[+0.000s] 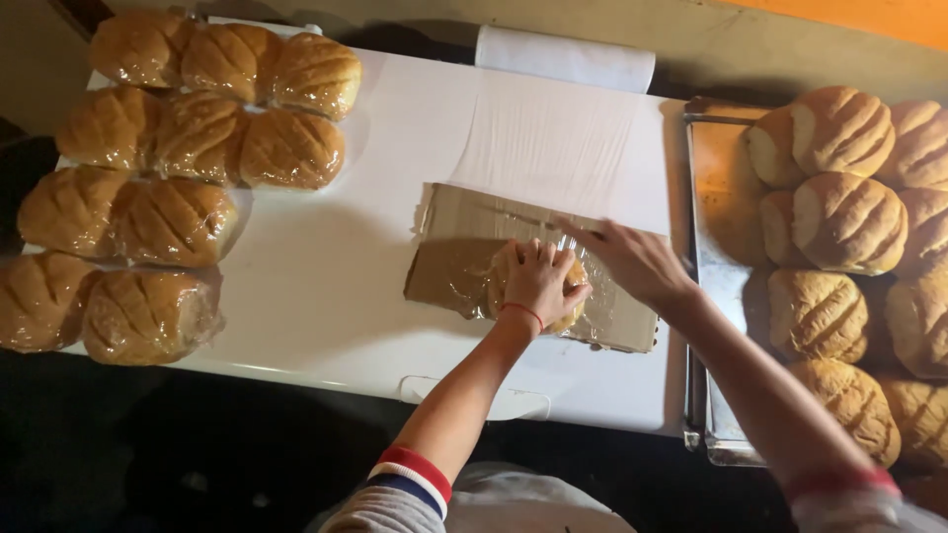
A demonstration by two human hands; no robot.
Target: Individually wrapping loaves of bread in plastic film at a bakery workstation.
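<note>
Two hands worked on the brown cardboard sheet (444, 259). The left hand (540, 281) lay cupped over a bread bun (573, 296) at the sheet's middle, fingers curled around it. The right hand (632, 259), fingers extended flat, pressed clear plastic film (548, 138) just right of the bun. Wrapped buns (168, 178) sat far left of the cardboard; unwrapped buns (849, 217) filled a metal tray (713, 197) to its right.

A round golden-brown bread bun (563, 296) lies flat on a brown cardboard sheet (464, 252) near the middle of a white surface, mostly hidden under a hand so only its edges show. Clear, shiny plastic film (538, 148) stretches from a white roll (565, 57) at the far edge down over the cardboard and the bun, wrinkled where it drapes
</note>
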